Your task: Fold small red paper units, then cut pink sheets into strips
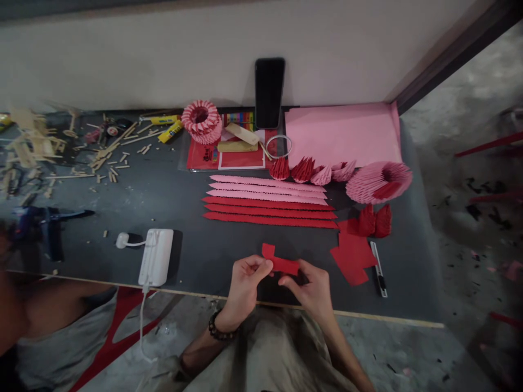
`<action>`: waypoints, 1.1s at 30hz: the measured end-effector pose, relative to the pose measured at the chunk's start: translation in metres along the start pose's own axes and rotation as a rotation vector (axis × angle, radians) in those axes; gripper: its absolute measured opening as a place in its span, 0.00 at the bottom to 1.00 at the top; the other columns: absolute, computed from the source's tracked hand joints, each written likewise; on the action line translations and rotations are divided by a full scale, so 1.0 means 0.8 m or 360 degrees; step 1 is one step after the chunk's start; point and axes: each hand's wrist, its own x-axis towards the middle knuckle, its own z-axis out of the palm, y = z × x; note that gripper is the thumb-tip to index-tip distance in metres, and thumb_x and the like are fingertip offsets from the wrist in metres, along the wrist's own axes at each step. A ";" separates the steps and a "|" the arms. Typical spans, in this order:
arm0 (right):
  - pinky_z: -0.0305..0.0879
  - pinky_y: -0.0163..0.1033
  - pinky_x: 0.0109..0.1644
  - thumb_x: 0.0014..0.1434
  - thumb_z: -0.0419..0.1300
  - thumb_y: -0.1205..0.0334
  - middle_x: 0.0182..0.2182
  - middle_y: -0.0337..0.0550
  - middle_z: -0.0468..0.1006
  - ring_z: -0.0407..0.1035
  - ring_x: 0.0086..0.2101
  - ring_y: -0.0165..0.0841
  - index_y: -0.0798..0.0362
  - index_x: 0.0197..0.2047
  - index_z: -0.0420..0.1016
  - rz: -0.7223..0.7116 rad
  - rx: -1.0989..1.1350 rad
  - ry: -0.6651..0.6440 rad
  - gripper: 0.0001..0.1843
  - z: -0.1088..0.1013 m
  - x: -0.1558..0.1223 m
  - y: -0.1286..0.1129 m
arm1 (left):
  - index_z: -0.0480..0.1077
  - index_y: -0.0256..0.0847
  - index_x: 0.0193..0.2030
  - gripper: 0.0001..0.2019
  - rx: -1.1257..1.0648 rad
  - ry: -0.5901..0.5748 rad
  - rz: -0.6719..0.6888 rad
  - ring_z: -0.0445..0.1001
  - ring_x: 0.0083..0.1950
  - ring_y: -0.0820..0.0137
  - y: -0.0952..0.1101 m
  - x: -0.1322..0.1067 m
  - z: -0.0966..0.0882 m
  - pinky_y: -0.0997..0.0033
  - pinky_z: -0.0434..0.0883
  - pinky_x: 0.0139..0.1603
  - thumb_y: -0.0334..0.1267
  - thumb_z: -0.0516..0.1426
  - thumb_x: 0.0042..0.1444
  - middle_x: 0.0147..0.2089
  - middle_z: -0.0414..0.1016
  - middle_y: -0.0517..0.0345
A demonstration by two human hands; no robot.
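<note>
Both of my hands pinch a small red paper piece just above the near edge of the dark table. My left hand, with a bead bracelet on its wrist, grips the paper's left part. My right hand grips its right end. Both hands have their fingers closed on the paper. Small red paper squares lie on the table just right of my right hand, with a utility knife beside them.
Pink and red folded strips lie in rows mid-table. Behind are folded paper units, a pink ring model, a pink sheet, a red-white ring, a phone against the wall, a power bank, and wood sticks at left.
</note>
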 end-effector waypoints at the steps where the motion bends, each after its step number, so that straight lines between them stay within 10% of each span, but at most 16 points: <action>1: 0.77 0.34 0.37 0.62 0.72 0.58 0.35 0.40 0.87 0.81 0.33 0.33 0.49 0.48 0.86 -0.0134 -0.0082 0.0057 0.12 -0.009 0.003 0.003 | 0.81 0.37 0.28 0.16 -0.0047 -0.0020 -0.0044 0.76 0.30 0.73 0.003 0.001 0.000 0.74 0.73 0.37 0.47 0.74 0.52 0.27 0.82 0.57; 7: 0.80 0.35 0.48 0.67 0.63 0.70 0.44 0.43 0.88 0.83 0.42 0.31 0.41 0.50 0.87 -0.0749 -0.0112 -0.0045 0.16 -0.029 0.018 0.003 | 0.79 0.36 0.26 0.18 0.0031 -0.0195 -0.0144 0.75 0.31 0.72 0.005 0.000 0.004 0.73 0.71 0.39 0.48 0.73 0.53 0.26 0.80 0.57; 13: 0.79 0.35 0.46 0.62 0.72 0.63 0.38 0.43 0.88 0.83 0.39 0.33 0.47 0.38 0.87 -0.0261 0.0160 -0.0071 0.01 -0.021 0.019 -0.003 | 0.80 0.37 0.29 0.15 0.0491 -0.0138 0.0060 0.74 0.31 0.72 -0.002 -0.006 0.001 0.73 0.70 0.37 0.48 0.70 0.57 0.28 0.81 0.57; 19: 0.76 0.34 0.36 0.57 0.76 0.53 0.29 0.41 0.86 0.80 0.30 0.32 0.51 0.36 0.85 0.0403 0.0555 -0.0094 0.11 -0.008 0.013 -0.002 | 0.81 0.37 0.29 0.13 0.0632 -0.0166 0.0126 0.76 0.31 0.71 -0.002 -0.005 -0.004 0.73 0.72 0.37 0.45 0.70 0.55 0.28 0.83 0.56; 33: 0.77 0.35 0.39 0.59 0.74 0.54 0.32 0.39 0.84 0.78 0.32 0.31 0.51 0.38 0.79 0.0548 0.0852 0.0412 0.13 0.039 -0.003 -0.014 | 0.82 0.44 0.33 0.09 0.1038 0.0081 0.0577 0.80 0.35 0.65 -0.011 -0.013 0.001 0.67 0.73 0.41 0.43 0.65 0.63 0.32 0.85 0.56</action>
